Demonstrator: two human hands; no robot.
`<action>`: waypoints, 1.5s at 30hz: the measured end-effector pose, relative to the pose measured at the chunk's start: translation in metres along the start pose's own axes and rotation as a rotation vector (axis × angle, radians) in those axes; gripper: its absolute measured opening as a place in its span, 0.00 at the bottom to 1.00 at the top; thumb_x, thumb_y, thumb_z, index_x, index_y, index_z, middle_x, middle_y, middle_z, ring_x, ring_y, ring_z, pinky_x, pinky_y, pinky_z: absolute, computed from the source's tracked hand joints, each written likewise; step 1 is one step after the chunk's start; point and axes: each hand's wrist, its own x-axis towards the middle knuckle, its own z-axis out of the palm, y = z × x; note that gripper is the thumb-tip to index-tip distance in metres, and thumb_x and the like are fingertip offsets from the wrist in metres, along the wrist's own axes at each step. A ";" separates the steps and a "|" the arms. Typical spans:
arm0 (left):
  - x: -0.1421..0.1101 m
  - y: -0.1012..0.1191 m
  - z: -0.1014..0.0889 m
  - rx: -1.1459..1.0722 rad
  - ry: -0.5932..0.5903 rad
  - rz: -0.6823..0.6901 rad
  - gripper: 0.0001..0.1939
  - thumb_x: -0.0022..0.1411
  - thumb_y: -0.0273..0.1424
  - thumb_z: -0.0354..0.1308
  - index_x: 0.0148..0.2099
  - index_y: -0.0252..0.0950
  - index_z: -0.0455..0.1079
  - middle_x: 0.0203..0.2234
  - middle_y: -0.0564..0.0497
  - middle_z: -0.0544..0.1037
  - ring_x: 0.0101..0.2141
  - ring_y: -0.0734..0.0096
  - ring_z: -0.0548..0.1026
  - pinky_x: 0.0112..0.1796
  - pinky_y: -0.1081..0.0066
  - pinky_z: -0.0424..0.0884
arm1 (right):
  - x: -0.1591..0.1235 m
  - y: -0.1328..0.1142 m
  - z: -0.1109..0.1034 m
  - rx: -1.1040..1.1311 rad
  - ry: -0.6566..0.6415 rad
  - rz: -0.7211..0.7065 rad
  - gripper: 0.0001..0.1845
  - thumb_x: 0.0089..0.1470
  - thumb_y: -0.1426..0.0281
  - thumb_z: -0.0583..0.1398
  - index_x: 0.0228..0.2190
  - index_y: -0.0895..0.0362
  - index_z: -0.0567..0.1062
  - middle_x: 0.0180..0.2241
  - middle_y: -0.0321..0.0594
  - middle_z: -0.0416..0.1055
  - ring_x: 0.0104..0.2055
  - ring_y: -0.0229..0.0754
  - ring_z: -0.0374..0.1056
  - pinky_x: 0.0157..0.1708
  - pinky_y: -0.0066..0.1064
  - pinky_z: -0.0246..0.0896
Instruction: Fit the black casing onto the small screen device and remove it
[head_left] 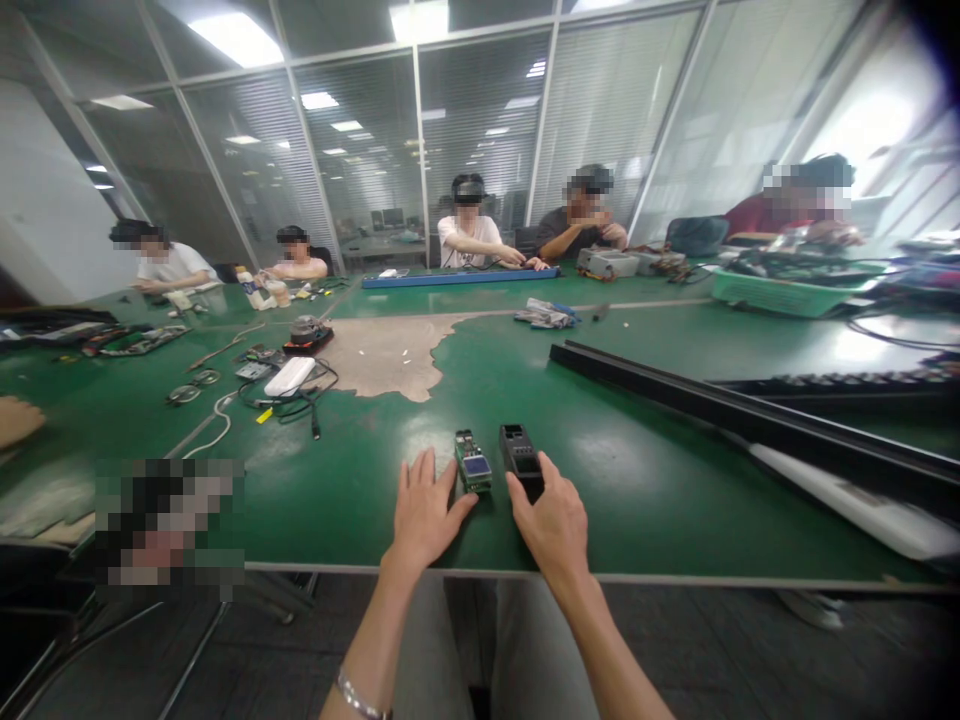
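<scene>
A green circuit board (474, 468) with a small display lies on the table near its front edge. My left hand (426, 510) rests flat on the table just left of the board, fingers spread, the thumb close to the board's lower end. To the right of the board lies a black plastic housing (516, 452) with cut-out openings. My right hand (553, 515) grips the housing's lower end between thumb and fingers. Part of the housing is hidden behind that hand.
Black rails (675, 385) and a white bar (847, 500) lie at the right. A white device (291, 377) with cables is at the left. Further back are a blue bar (457, 279), a green basket (787, 292) and several people seated around the green table (360, 450).
</scene>
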 end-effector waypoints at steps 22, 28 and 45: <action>-0.002 0.000 0.002 -0.005 0.011 -0.002 0.29 0.68 0.49 0.46 0.67 0.46 0.57 0.68 0.44 0.52 0.67 0.49 0.49 0.63 0.45 0.43 | 0.006 -0.012 -0.008 0.081 0.040 -0.057 0.33 0.59 0.54 0.54 0.56 0.65 0.68 0.49 0.56 0.73 0.48 0.53 0.69 0.49 0.44 0.63; -0.004 -0.002 0.001 -0.002 0.036 0.009 0.29 0.66 0.46 0.51 0.65 0.42 0.59 0.68 0.42 0.52 0.66 0.48 0.49 0.63 0.43 0.43 | 0.017 -0.058 -0.022 0.191 0.026 -0.070 0.33 0.59 0.54 0.55 0.58 0.63 0.67 0.50 0.54 0.73 0.46 0.51 0.71 0.47 0.40 0.64; -0.004 -0.009 -0.002 -0.104 -0.002 -0.010 0.38 0.58 0.40 0.52 0.68 0.30 0.54 0.68 0.38 0.50 0.68 0.52 0.47 0.65 0.50 0.40 | 0.010 -0.079 -0.007 -0.020 -0.128 -0.170 0.27 0.59 0.60 0.56 0.55 0.63 0.69 0.46 0.52 0.75 0.48 0.52 0.70 0.47 0.39 0.63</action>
